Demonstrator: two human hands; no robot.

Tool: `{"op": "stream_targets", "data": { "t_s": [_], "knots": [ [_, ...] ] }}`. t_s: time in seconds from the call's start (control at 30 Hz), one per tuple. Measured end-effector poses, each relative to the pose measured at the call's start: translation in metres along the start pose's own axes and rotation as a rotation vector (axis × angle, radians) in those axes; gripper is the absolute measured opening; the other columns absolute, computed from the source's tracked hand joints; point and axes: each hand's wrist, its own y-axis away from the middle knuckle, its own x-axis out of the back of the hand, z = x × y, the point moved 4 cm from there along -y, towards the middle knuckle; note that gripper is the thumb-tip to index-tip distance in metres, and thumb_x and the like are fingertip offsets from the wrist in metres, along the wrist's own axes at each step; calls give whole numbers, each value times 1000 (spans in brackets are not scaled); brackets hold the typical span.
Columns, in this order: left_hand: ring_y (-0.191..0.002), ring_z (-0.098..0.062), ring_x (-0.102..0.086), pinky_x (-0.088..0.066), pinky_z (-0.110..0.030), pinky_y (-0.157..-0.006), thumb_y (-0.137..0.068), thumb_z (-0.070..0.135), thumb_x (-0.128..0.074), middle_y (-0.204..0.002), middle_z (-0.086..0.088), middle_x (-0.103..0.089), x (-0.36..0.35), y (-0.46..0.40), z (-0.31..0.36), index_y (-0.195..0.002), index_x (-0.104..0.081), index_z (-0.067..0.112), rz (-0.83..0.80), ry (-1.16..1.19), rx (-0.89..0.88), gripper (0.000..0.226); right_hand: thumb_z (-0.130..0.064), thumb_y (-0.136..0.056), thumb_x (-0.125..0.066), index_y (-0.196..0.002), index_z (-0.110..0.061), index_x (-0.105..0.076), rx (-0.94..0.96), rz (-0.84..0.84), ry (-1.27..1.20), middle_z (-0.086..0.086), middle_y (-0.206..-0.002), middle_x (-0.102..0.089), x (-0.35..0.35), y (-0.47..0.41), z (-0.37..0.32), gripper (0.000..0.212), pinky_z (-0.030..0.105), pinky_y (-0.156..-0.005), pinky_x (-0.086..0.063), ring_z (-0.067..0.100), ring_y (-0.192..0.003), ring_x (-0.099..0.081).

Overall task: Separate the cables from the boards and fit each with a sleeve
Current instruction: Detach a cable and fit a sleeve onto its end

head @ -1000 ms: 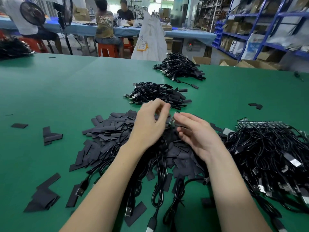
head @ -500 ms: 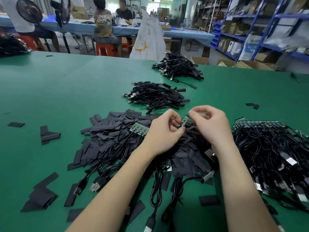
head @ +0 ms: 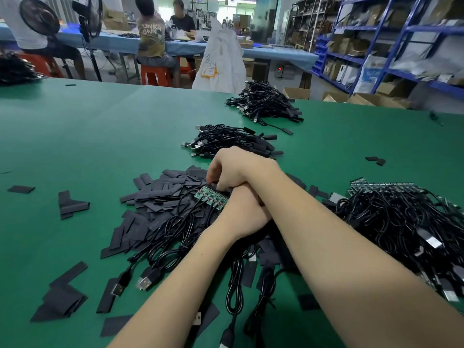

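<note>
The right hand (head: 241, 169) has crossed over the left hand (head: 247, 214), fingers curled down onto the sleeves (head: 160, 194) mid-counter beside the board strip (head: 211, 198), seemingly picking one. Left hand's grip is hidden.

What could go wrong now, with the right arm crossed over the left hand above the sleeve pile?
1. The right hand reaches into the sleeves while its arm hides the left hand, so the grip on the board strip may slip unseen.
2. The loose cables under both arms could snag and drag sleeves along the table.
</note>
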Motion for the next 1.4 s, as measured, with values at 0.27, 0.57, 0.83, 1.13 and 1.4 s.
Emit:
{"op": "stream_targets", "data": {
  "t_s": [0.27,0.57,0.83,1.13,1.4],
  "knots": [
    [-76,-9,-64,-49,-26,-65,-86,5,-66,-83,-1,-70,2,2,-3,-95,-63,10,28,120,70,10,-14,-76,-81,-73,-26,-74,0,109,-56,-5,-85,-75,8,-3,13,14,38,-80,-62,18,-86,-72],
    [-76,-20,-63,-44,-25,-62,-87,13,-67,-79,2,-65,2,3,2,-90,-60,12,24,59,81,7,-17,-78,-74,-71,-26,-67,4,107,-108,-5,-80,-71,9,3,22,13,31,-71,-56,12,-72,-65],
    [-66,-10,-62,-47,-18,-68,-87,16,-68,-84,0,-73,2,1,-2,-97,-65,13,61,79,156,11,-22,-73,-90,-95,-30,-76,-6,210,-256,-14,-77,-72,23,13,31,27,16,-65,-49,2,-72,-66],
    [-62,-7,-52,-43,-21,-68,-80,16,-71,-76,5,-64,19,-1,-14,-86,-63,17,256,182,383,9,-29,-65,-95,-84,-29,-80,-219,600,-576,-16,-71,-72,26,45,86,24,3,-61,-43,-11,-63,-62],
    [-62,-4,-59,-51,-22,-70,-83,22,-79,-77,6,-71,22,4,-13,-94,-66,21,244,261,362,16,-9,-71,-90,-86,-17,-79,-251,813,-1442,-3,-83,-79,-29,88,104,20,18,-70,-57,6,-76,-74]
  ]
}}
